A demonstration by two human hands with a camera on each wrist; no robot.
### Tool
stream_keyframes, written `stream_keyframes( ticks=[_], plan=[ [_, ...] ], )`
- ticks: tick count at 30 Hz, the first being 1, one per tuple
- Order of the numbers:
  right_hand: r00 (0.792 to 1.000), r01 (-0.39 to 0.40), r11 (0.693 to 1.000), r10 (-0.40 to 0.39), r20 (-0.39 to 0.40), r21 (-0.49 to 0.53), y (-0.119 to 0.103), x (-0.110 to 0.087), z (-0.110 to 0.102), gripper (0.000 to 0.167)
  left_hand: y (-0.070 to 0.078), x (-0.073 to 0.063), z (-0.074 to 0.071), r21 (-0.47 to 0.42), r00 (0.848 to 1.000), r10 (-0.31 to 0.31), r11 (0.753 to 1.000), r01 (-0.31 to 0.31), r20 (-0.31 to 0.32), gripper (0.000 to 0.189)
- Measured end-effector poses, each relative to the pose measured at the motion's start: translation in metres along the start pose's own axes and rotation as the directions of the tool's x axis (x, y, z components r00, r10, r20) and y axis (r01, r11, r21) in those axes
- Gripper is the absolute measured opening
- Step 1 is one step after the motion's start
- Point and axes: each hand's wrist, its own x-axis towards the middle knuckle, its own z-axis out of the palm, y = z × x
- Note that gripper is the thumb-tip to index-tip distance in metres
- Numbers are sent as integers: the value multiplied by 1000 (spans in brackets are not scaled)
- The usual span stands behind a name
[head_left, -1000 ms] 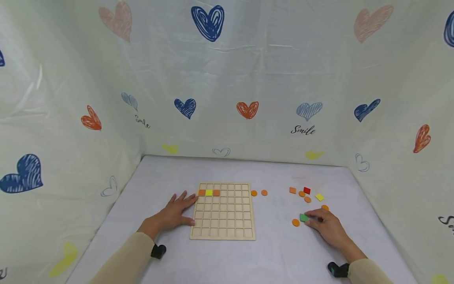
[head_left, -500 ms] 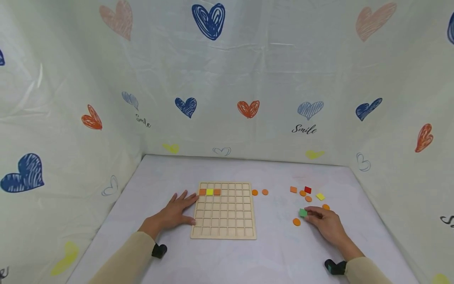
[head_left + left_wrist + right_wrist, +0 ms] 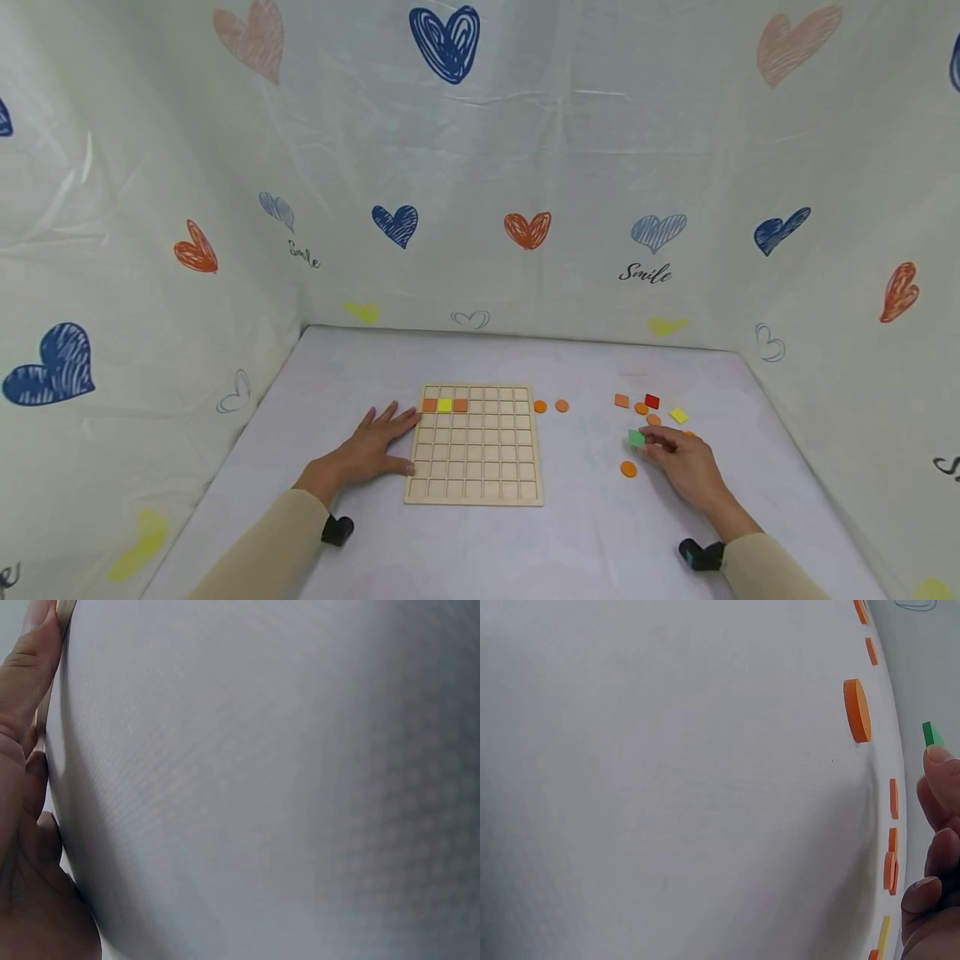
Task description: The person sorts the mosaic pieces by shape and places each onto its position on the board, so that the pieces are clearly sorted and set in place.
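A wooden grid board (image 3: 474, 490) lies on the table, with two orange square tiles and a yellow square tile (image 3: 445, 406) side by side in its second row from the back. My left hand (image 3: 365, 450) lies with spread fingers, its fingertips and thumb at the board's left edge. To the right, my right hand (image 3: 684, 465) pinches a green square tile (image 3: 636, 438) between thumb and fingers. In the right wrist view the green tile (image 3: 931, 735) sticks out past the thumb tip, above the table surface.
Two orange discs (image 3: 562, 406) lie just right of the board. Beyond my right hand are an orange square (image 3: 622, 401), a red square (image 3: 652, 402), a yellow square (image 3: 678, 415) and several orange discs. Another orange disc (image 3: 628, 469) lies nearer, left of that hand.
My right hand has lifted the green tile from the table and carried it slightly left and toward the back. The left hand stays at the board's edge.
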Motion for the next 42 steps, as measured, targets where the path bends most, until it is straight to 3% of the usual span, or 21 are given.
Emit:
stream_keyframes(
  ticks=[6,16,42],
  plan=[
    [999,41,999,-41,-13,4,-5,7,2,28,0,0,0,-1,1000,8,1000,-8,-3,103],
    [1000,13,999,-13,12,40,-18,14,5,28,0,0,-1,2,1000,4,1000,-4,-1,102],
    [998,37,989,-43,37,141,-44,28,23,30,-3,1,2,0,1000,11,1000,-11,-6,102]
  ],
)
